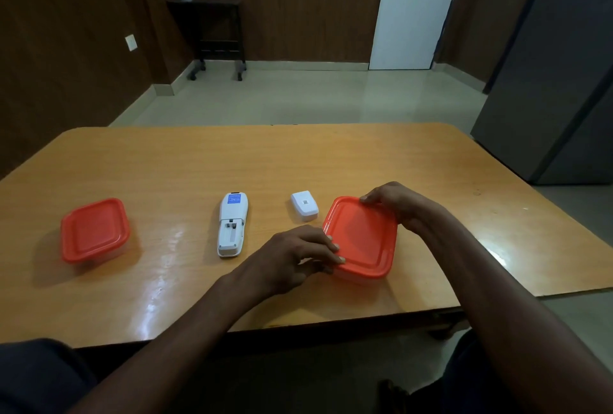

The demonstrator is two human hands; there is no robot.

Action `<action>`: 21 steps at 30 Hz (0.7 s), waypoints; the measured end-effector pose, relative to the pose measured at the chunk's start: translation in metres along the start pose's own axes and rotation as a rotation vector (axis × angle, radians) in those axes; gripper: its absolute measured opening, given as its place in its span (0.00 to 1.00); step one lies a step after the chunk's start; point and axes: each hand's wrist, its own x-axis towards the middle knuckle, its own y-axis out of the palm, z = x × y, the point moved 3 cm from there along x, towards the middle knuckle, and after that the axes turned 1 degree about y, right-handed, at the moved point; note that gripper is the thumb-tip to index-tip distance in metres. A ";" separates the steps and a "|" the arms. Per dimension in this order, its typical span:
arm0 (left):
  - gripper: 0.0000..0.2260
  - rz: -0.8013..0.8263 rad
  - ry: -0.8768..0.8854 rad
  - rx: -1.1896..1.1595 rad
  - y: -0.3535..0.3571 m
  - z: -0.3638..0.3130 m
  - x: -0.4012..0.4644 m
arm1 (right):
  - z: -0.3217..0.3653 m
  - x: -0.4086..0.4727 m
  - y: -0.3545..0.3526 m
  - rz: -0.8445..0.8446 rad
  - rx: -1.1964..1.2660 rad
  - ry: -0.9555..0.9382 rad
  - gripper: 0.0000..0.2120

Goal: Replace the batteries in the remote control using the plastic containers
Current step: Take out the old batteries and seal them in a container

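A white remote control (pixel 232 224) lies face down in the middle of the table with its battery bay uncovered; whether the bay holds batteries I cannot tell. Its white battery cover (pixel 304 205) rests just to the right of it. A clear plastic container with an orange lid (pixel 363 238) sits to the right. My left hand (pixel 298 256) grips the lid's near-left edge with its fingertips. My right hand (pixel 396 203) holds the lid's far-right corner. A second orange-lidded container (pixel 94 229) stands closed at the left, untouched.
The wooden table (pixel 298 155) ends close to my body at the front edge and slants away at the right. A grey cabinet (pixel 560 82) stands off the table's right side. A small dark stand (pixel 212 32) and a white door (pixel 414 9) are across the room.
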 end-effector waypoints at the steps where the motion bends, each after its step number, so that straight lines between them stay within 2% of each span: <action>1: 0.15 0.002 -0.002 0.000 0.000 -0.001 0.000 | 0.001 0.000 0.002 0.001 -0.027 -0.014 0.13; 5: 0.15 0.019 -0.008 0.004 0.001 0.001 0.001 | 0.013 -0.005 0.008 -0.053 -0.354 -0.212 0.15; 10: 0.15 0.014 -0.022 -0.005 0.002 0.003 0.000 | 0.025 -0.013 0.028 -0.014 -0.551 -0.314 0.23; 15: 0.13 0.009 -0.003 0.002 0.004 0.001 0.000 | 0.030 -0.013 0.025 0.089 -0.498 -0.273 0.29; 18: 0.14 0.010 0.001 0.021 0.004 0.002 0.000 | 0.030 -0.014 0.031 0.084 -0.605 -0.229 0.38; 21: 0.14 0.002 0.020 0.033 0.005 0.003 -0.001 | 0.029 -0.013 0.034 0.063 -0.594 -0.261 0.38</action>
